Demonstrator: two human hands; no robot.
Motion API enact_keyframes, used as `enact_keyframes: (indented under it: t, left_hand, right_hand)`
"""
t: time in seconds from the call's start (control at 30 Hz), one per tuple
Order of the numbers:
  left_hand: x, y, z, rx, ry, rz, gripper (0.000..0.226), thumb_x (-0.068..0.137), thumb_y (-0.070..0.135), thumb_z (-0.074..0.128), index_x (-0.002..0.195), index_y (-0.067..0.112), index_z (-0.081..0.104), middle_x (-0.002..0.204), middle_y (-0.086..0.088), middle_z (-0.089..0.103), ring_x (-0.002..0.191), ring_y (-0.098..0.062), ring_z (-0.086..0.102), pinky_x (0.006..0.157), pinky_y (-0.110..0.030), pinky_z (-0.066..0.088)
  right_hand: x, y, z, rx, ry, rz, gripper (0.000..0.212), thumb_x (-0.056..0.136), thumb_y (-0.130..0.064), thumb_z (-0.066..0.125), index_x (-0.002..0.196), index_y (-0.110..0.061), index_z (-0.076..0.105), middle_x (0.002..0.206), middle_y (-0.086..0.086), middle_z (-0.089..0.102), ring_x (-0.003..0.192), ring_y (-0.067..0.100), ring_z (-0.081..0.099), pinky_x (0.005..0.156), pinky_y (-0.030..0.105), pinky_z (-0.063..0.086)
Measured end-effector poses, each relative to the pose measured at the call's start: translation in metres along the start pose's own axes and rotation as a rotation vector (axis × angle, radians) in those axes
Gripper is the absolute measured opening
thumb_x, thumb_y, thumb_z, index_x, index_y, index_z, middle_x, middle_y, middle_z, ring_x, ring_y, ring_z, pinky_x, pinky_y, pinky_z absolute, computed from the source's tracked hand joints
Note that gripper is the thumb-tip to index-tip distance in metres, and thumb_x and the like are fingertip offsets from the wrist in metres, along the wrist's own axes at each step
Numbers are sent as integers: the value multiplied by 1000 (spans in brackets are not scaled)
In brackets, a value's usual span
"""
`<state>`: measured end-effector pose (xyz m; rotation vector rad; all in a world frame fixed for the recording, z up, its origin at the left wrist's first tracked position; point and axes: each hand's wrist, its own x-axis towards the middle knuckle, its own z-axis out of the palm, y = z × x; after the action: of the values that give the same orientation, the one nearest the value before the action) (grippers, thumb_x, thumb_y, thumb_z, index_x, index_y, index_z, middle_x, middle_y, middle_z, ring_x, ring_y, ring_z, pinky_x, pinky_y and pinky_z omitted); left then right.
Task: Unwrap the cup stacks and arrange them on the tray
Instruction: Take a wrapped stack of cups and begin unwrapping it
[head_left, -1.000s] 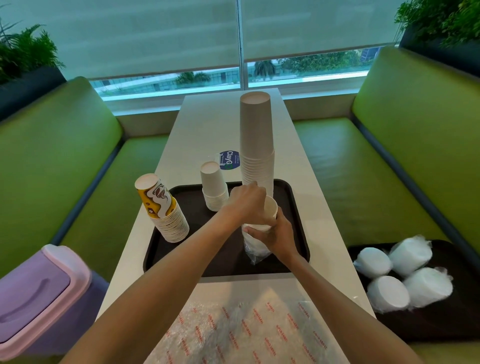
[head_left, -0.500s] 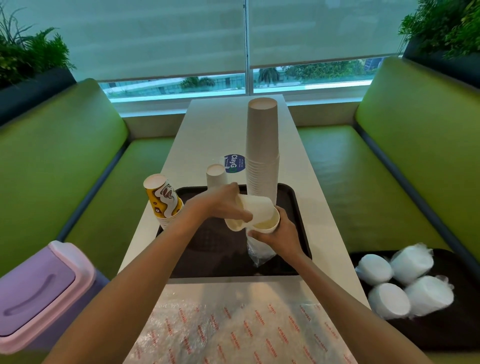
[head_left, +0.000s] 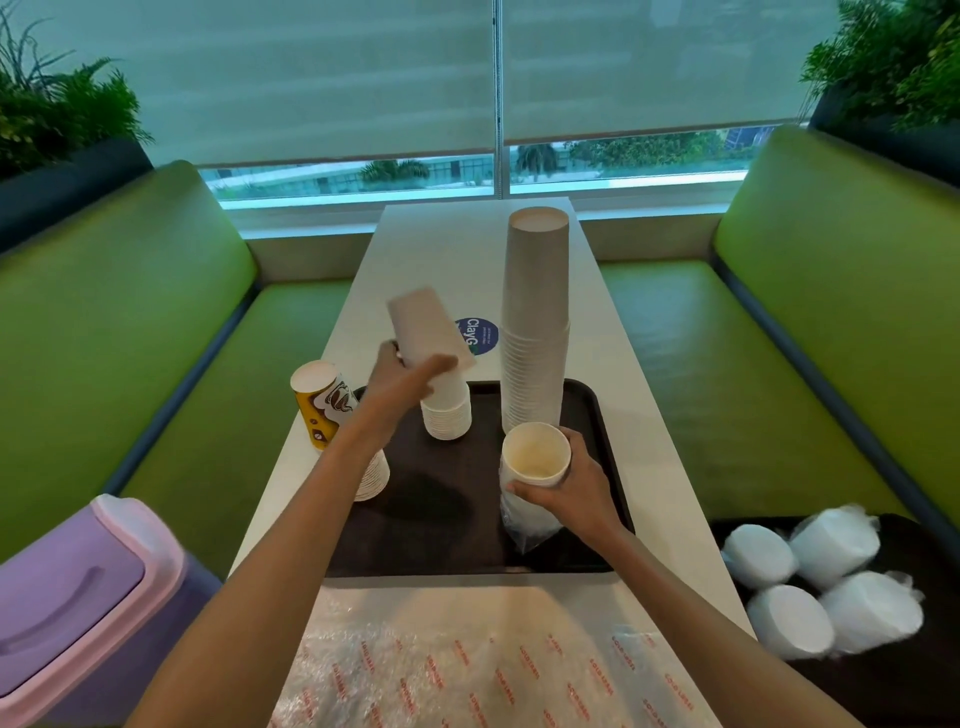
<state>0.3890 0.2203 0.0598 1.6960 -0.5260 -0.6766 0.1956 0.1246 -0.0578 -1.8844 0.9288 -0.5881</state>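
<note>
1. Cup stack, half out of its clear wrapper, stood at the front right of the black tray, with the right hand curled round its rim.
2. Half a second before, the left hand had been at that stack. It had since lifted a white cup away and swung it left.
3. Its fingers pinched the cup, tilted above the short white stack. Motion blur may have hidden a second nested cup.
4. Unloading looked well under way, but the wrapper still needed removing, and wrapped bundles waited on a second tray.
</note>
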Motion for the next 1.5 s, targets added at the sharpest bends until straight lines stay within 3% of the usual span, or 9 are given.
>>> enact_keyframes:
  t: [0.1,0.23,0.57,0.73,0.8,0.9,1.03,1.2,1.5]
  left_hand:
    - [24,12,3,-6,195,157,69,80,17,73,134,8,32,122,-4,51,106,-18,53,85,-28,46]
    - [52,8,8,180,317,238,71,75,15,77,130,5,34,126,-9,52,106,-21,52,85,-27,42]
    - [77,-32,25,493,224,158,80,71,21,82,131,4,32,133,-16,49,121,-34,49,93,-42,44]
    - [64,-52,26,451,190,52,105,74,25,81,149,8,10,152,-17,23,139,-33,26,110,-44,28]
    - [49,-54,28,403,281,106,96,78,23,76,149,8,13,153,-16,22,140,-31,26,111,-41,27]
    - [21,-58,36,370,395,252,68,83,20,70,139,8,35,141,-12,41,127,-26,43,100,-33,37]
    - [-6,-50,48,428,97,417,37,85,18,69,119,12,57,113,4,54,103,-15,57,86,-28,48]
    - [-15,-30,65,751,-436,420,65,80,35,74,135,17,47,136,1,43,122,-13,45,98,-23,36]
    - [-18,-14,87,1253,-592,428,89,73,41,77,146,14,33,143,-3,39,129,-21,40,106,-36,37]
  right_hand:
    - [-1,0,-2,-12,-10,-15,90,59,-38,90,133,-23,40,116,-10,54,104,9,52,86,24,45]
    - [0,1,-3,-24,-20,-16,88,59,-39,90,131,-24,41,117,-10,56,105,10,54,87,25,45]
    - [3,4,-1,-25,-34,-29,85,61,-41,89,127,-32,37,114,-16,52,105,7,52,89,25,47]
    - [3,4,-1,-11,-28,-21,82,60,-39,89,121,-39,34,113,-14,54,104,8,53,85,22,43]
    - [3,3,0,-4,-29,-15,82,61,-38,89,122,-38,34,114,-13,54,105,10,54,86,23,44]
    - [2,3,1,11,-20,-7,84,61,-38,89,127,-33,37,116,-11,56,108,11,54,89,27,46]
    - [-3,6,3,37,0,12,87,61,-39,88,131,-32,38,117,-11,56,110,12,55,90,30,48]
    - [-2,2,7,14,-34,28,92,67,-39,85,141,-26,32,129,-2,56,117,17,56,97,34,48]
    - [-4,2,8,-5,-18,79,92,66,-39,86,140,-20,36,128,1,58,117,17,56,91,22,41]
